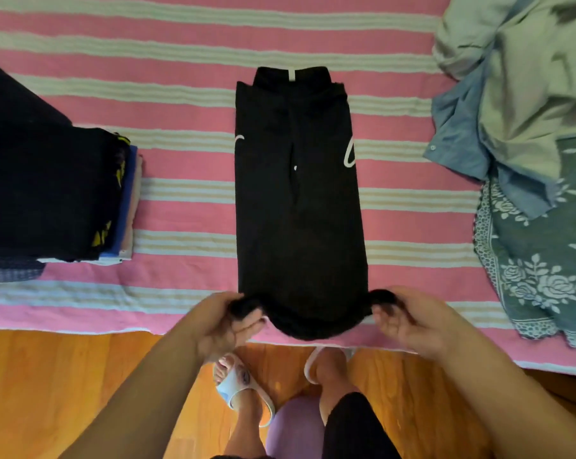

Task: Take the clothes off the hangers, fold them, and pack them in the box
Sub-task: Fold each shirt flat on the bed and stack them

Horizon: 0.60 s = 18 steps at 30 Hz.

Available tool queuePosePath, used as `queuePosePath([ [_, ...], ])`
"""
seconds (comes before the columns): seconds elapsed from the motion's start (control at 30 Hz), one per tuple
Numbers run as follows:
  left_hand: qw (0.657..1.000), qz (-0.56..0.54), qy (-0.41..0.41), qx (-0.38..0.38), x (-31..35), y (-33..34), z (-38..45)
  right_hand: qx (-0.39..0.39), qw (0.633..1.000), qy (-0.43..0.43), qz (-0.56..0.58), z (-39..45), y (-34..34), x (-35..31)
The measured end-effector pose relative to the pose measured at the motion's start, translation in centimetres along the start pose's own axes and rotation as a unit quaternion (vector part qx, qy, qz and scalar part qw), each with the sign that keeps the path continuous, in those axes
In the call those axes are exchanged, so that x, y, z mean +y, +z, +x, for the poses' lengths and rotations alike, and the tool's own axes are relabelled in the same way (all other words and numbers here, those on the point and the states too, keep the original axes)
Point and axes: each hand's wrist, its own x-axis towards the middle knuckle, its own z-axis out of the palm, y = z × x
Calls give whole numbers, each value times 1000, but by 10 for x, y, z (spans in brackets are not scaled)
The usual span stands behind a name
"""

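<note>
Left hand [228, 318] and right hand [401, 314] each pinch a bottom corner of the black top [298, 207], which lies narrowed lengthwise on the striped bed [180, 77], probably so the hem can fold evenly up toward the collar.

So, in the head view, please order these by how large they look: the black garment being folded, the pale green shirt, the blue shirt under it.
1. black garment
2. pale green shirt, cut off by the frame edge
3. blue shirt, mostly covered
</note>
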Motion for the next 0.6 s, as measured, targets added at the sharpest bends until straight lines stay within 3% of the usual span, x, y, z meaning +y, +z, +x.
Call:
queuePosePath([
  [0.1,991,-88,95,27,62,33,2,-24,996,-85,25,22,37,-67],
  [0.17,981,-27,167,90,76,40,7,44,977,-170,-118,44,46,-84],
  [0.23,948,84,243,186,68,36,24,125,913,-241,-305,67,44,-78],
  [0.27,926,150,266,223,58,31,35,133,888,-246,-365,78,41,-68],
  [0.33,898,249,272,240,34,17,59,104,877,-220,-415,97,32,-42],
  [0.43,907,266,248,213,-2,1,89,79,870,-219,-434,121,17,-5],
  [0.5,895,288,254,227,-19,-5,100,109,851,-224,-463,128,10,11],
  [0.6,847,380,287,235,-26,-10,107,192,829,-220,-478,128,2,27],
])
